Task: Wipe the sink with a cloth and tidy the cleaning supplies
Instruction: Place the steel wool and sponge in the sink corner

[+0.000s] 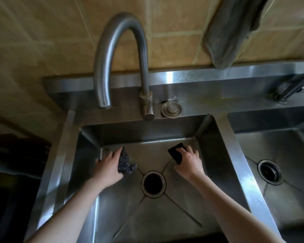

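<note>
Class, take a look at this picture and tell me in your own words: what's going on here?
A person is reaching into the left basin of a double steel sink with both bare hands. The left hand holds a wire scourer near the back left corner. The right hand grips a black sponge near the back right. The drain lies between them. No water shows at the tap. A grey cloth hangs on the wall, untouched.

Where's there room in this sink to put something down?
Free: the sink floor in front of the drain, between the arms, and the right basin around its own drain. Crowded: the back, where the left hand holds a scrubber and the right hand a sponge.
</note>
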Available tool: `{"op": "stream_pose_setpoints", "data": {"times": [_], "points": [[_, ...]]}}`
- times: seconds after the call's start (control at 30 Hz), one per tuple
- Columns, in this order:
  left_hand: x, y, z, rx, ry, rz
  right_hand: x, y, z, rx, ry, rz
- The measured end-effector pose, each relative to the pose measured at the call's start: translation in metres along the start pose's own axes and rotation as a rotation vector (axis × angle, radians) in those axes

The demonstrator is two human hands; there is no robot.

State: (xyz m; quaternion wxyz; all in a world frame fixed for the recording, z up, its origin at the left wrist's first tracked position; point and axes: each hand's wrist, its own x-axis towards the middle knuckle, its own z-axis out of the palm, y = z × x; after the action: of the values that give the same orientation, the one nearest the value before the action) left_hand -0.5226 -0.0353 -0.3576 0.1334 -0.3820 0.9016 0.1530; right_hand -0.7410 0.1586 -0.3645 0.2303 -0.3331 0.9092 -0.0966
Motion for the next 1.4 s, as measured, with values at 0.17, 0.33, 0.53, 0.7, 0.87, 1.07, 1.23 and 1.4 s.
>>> {"op": "stream_pose_setpoints", "data": {"times": [0.17, 0.33, 0.53, 0.7, 0.87, 1.07, 1.23, 1.4], "points": [[-0.03, 0.0, -0.046, -0.038, 0.103, -0.014, -0.031, -0.028, -0.036, -0.034, 0.038, -0.09], [-0.058, -0.013, -0.089, -0.066, 0.138, -0.002, -0.055, -0.061, -0.072, -0.024, 0.095, -0.168], [-0.096, -0.041, -0.134, -0.028, 0.238, -0.055, -0.079, -0.113, -0.101, -0.043, 0.096, -0.278], [-0.14, -0.076, -0.167, -0.016, 0.285, -0.128, -0.101, -0.169, -0.102, -0.082, 0.068, -0.4], [-0.196, -0.114, -0.191, -0.017, 0.313, -0.242, -0.124, -0.23, -0.094, -0.064, 0.017, -0.514], [-0.272, -0.163, -0.212, -0.018, 0.352, -0.39, -0.153, -0.301, -0.083, -0.049, 0.005, -0.728], [-0.335, -0.193, -0.225, -0.041, 0.407, -0.521, -0.183, -0.362, -0.078, -0.089, -0.041, -0.871], [-0.398, -0.22, -0.235, -0.049, 0.454, -0.645, -0.228, -0.422, -0.075, -0.112, -0.086, -0.992]]}}
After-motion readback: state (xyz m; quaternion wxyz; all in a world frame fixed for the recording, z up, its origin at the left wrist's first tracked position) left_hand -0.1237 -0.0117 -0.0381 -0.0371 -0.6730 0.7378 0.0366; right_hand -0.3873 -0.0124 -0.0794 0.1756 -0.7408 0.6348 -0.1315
